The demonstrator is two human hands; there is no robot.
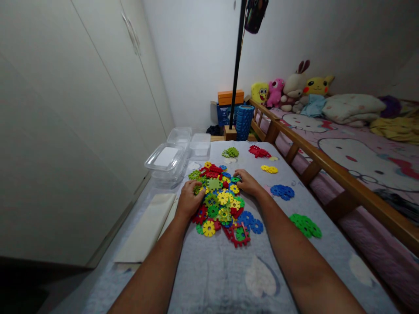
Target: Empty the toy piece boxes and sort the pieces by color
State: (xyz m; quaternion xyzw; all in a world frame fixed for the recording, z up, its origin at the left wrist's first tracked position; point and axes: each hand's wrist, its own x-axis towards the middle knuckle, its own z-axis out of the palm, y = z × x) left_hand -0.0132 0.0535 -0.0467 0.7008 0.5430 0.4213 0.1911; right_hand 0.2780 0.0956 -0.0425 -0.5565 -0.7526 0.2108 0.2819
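A heap of colourful plastic interlocking pieces, notched flower discs and square plates in red, yellow, green and blue, lies on the cloth-covered table. At its left side my left hand rests with bent fingers over light-green pieces, thumb apart from the fingers. My right hand reaches in from the right, its fingers and thumb apart beside a green disc. Whether either hand grips a piece is hard to see. Near the front of the heap lie a red square frame and several blue discs.
Separate groups of light-green, red, yellow, blue and green pieces lie along the right. Clear plastic boxes stand back left, near a cream folded sheet. A wooden bed rail borders the right.
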